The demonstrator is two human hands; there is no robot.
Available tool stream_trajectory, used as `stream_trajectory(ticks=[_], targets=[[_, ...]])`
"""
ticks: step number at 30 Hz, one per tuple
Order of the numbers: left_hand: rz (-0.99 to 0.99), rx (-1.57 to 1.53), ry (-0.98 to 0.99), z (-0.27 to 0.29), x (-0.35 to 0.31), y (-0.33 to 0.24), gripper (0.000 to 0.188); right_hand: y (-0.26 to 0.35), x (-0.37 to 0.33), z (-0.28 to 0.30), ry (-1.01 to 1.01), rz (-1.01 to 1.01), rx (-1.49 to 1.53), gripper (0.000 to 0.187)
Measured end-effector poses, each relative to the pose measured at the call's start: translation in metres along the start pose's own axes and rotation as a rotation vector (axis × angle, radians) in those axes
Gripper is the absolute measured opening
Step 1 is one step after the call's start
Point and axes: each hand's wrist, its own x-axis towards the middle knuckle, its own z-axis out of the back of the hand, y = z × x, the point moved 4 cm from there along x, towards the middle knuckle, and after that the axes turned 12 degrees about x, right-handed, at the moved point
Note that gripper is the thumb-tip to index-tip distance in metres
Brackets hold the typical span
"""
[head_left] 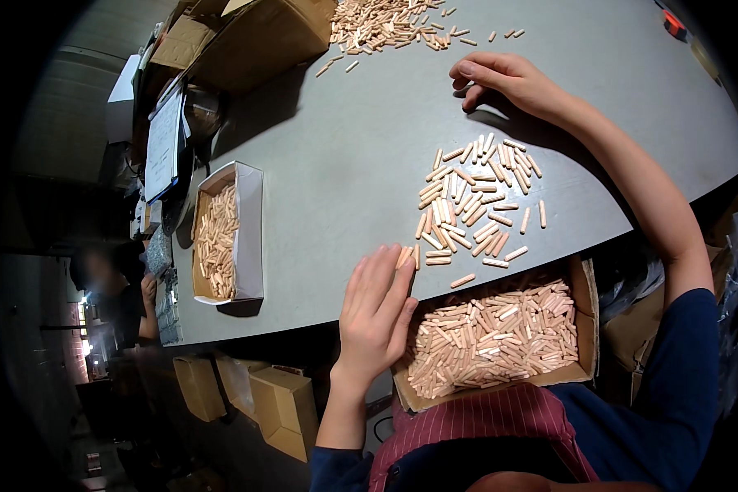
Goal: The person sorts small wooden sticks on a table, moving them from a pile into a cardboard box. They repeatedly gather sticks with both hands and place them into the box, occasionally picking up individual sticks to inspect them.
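Loose wooden dowels (484,189) lie scattered in a single patch on the grey tabletop. At the patch's near left corner, my left hand (373,307) rests palm down with its fingers stretched out, the tips beside and touching a few dowels. Beyond the patch hovers my right hand (517,82), its fingers loosely bent and apart, with nothing visible in them. Just below the table's front edge, against my body, a cardboard box (584,316) is filled with many more dowels.
A small box with white sides (252,238) holding dowels stands at the table's left. A dowel heap (377,23) lies at the back beside a large cardboard box (262,45). A clipboard (164,143) leans at the far left. Open cartons (283,406) sit below; another person (131,287) is beyond.
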Motion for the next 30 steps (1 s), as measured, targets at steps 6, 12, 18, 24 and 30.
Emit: stream_trajectory(ticks=[6,12,18,24,30], targets=[[0.066,-0.063,-0.066,0.001,0.002,0.004,0.039,0.002,-0.002,0.0,-0.012,0.015,-0.025,0.048],[0.184,-0.11,-0.137,-0.001,0.016,0.004,0.022,0.002,-0.001,-0.001,-0.018,0.015,-0.072,0.046],[0.212,-0.041,-0.156,-0.003,0.031,-0.004,0.011,0.004,-0.004,-0.002,-0.016,0.023,-0.129,0.044],[0.217,-0.027,-0.159,-0.005,0.027,0.0,0.006,0.004,-0.003,-0.002,0.033,0.033,-0.147,0.041],[0.346,-0.282,-0.151,0.0,0.018,0.004,0.014,0.001,-0.003,0.002,0.008,0.039,-0.181,0.043]])
